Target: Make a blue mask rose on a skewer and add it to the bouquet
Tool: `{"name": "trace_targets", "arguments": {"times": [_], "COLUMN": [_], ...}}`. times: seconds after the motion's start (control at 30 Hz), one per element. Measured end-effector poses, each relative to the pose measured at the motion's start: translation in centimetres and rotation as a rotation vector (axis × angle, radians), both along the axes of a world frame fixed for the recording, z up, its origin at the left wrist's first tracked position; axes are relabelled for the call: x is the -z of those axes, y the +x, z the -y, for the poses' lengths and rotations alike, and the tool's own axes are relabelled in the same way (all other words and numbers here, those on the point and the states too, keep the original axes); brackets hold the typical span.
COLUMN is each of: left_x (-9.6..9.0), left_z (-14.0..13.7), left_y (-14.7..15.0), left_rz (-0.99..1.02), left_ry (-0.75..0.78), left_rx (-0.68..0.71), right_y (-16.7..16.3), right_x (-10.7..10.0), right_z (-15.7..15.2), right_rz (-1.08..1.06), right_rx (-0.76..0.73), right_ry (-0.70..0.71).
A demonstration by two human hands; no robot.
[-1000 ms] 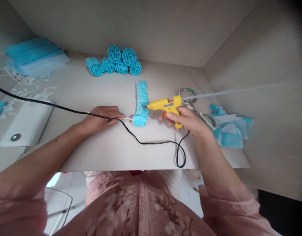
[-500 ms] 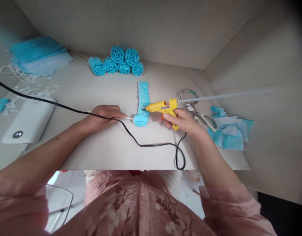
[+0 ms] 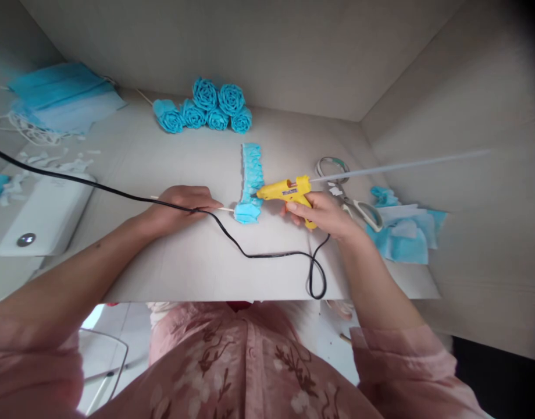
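- Firstly, nearest the viewer, a pink shirt with printed sprigs sits at the near edge of the worktop.
- A black cord lies looped on the worktop near that edge; it runs left across the left hand, and its other end goes out of sight by the right hand.
- Left hand: fingers pinching a thin pale stick, forearm lowered toward the worktop.
- Right hand: fingers wrapped around the handle of a yellow glue gun, nozzle pointing left. A long clear glue stick projects from its rear.
- A ruffled blue strip lies on the worktop between the hands, extending away from the viewer. Its near end is gathered at the stick's tip. The nozzle is at the strip's lower part; contact cannot be confirmed.
- At left, a white power bank; white scraps lie just beyond it.
- At right, blue and white cloth pieces, with scissors just beside them, partly hidden by the right hand.
- Far left: blue masks in a pile, white loops beside it.
- Far centre: six blue cloth roses grouped together near the back wall.
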State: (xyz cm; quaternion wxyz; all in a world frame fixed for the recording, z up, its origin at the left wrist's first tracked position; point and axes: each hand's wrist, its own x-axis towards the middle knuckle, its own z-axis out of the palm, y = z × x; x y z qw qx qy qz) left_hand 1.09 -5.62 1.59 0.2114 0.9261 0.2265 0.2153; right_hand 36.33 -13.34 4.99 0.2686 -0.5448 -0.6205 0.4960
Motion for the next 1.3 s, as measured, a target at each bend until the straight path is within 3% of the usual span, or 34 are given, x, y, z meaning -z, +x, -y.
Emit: {"name": "trace_targets", "arguments": {"times": [0.4, 0.7, 0.93, 1.3], "left_x": [-0.1, -0.8, 1.0, 1.1], "left_z": [-0.7, -3.0, -3.6, -4.0], "left_y": [0.7, 4.2, 5.0, 4.8], "left_rz": [0.049, -0.050, 0.128, 0.065], "left_ry": [0.013, 0.057, -0.002, -0.003], "left_rx": [0.017, -0.042, -0.041, 0.063], "right_y": [0.9, 1.1, 1.2, 1.0], "right_x": [-0.4, -0.6, -0.6, -0.9], "right_z": [0.1, 0.0, 0.0, 0.1], "right_rz": [0.007, 0.011, 0.005, 0.025], "right_rx": [-0.004, -0.027, -0.027, -0.032], "right_ry": [0.011, 0.050, 0.040, 0.018]}}
